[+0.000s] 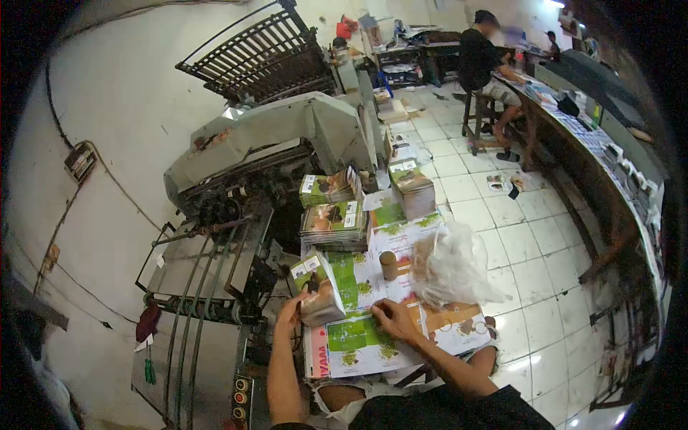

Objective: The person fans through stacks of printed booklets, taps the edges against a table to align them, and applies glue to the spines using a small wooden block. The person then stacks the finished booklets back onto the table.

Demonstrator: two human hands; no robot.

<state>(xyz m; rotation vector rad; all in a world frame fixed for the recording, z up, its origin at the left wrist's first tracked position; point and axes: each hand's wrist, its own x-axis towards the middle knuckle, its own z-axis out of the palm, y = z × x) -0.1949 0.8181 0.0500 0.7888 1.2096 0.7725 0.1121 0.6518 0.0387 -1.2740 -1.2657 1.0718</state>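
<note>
My left hand [290, 312] is wrapped round the near left side of a stack of printed booklets [320, 292] with green and brown covers. That stack rests at the left edge of a table spread with large printed sheets [365, 283]. Over the sheets, to the right of the stack, my right hand [394, 319] has its fingers curled together. Whatever they pinch, if anything, is too small to make out. A brown cylinder [388, 266] stands upright just beyond my right hand. Thin loops [459, 322], perhaps rubber bands, lie on the sheets to its right.
More booklet stacks [335, 223] stand at the table's far side, one tall stack [412, 190] to their right. A crumpled clear plastic bag [459, 269] covers the right side. A large machine [272, 158] borders the left. Farther right, a person [481, 64] sits at a long bench [566, 132].
</note>
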